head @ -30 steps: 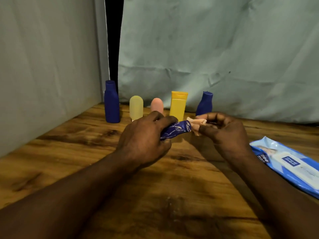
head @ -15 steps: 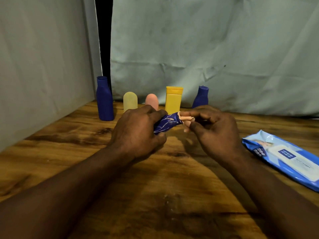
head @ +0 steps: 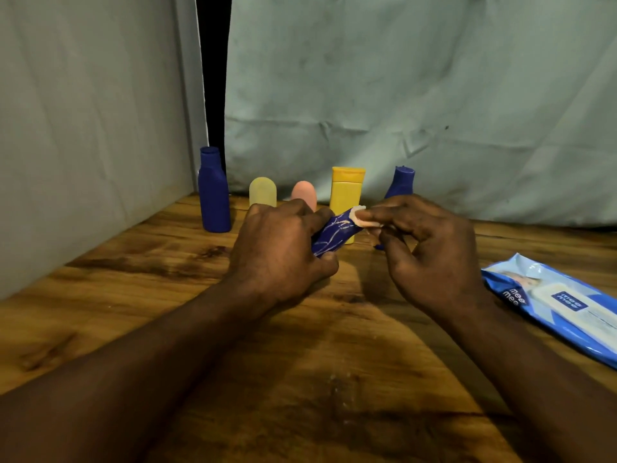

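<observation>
My left hand [head: 280, 252] grips a dark blue tube [head: 335, 233] with pale scribbled lines, held above the wooden table [head: 167, 295] and tilted up to the right. My right hand [head: 430, 248] pinches a small pale wipe [head: 362, 217] between thumb and fingers and holds it against the tube's upper end. The lower part of the tube is hidden inside my left fist.
Along the back stand a tall blue bottle [head: 213, 190], a pale yellow container [head: 262, 192], a pink one [head: 303, 193], a yellow bottle [head: 347, 192] and a small blue bottle [head: 402, 182]. A blue wipes pack [head: 561, 305] lies at right. Grey cloth walls [head: 400, 95] close off the back and left.
The wipe in my right hand has stayed at the tube's end while my fingers shifted slightly on it. Both hands keep their hold; the camera view shifted a little.
</observation>
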